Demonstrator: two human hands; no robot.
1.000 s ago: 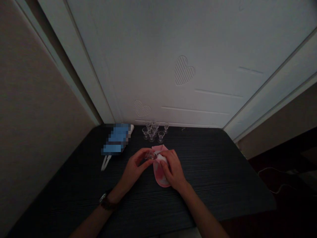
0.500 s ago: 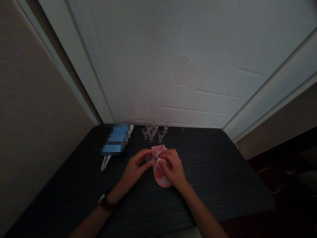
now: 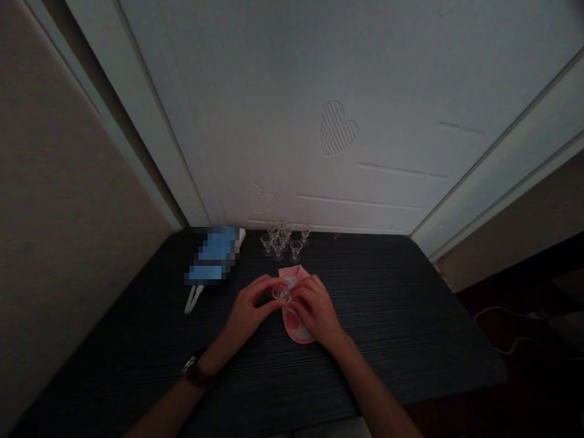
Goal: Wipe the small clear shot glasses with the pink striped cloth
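Note:
My left hand [image 3: 250, 310] pinches a small clear glass cup [image 3: 281, 293] over the middle of the dark table [image 3: 137, 340]. My right hand [image 3: 316, 310] is closed on a pink cloth [image 3: 294, 325] that lies partly on the table beneath both hands, its fingers meeting the cup. The cup's mouth faces up toward me. A dark watch sits on my left wrist [image 3: 196, 370].
Several small clear stemmed cups [image 3: 280, 239] stand in a cluster at the table's far edge against a white door with heart patterns [image 3: 337, 129]. A blurred blue object [image 3: 213, 255] and a white strap [image 3: 193, 298] lie to the left. A white cable [image 3: 502, 328] lies on the floor at right.
The cup has turned in my left hand from lying sideways to mouth facing up. My right hand's fingers with the cloth have shifted slightly around it.

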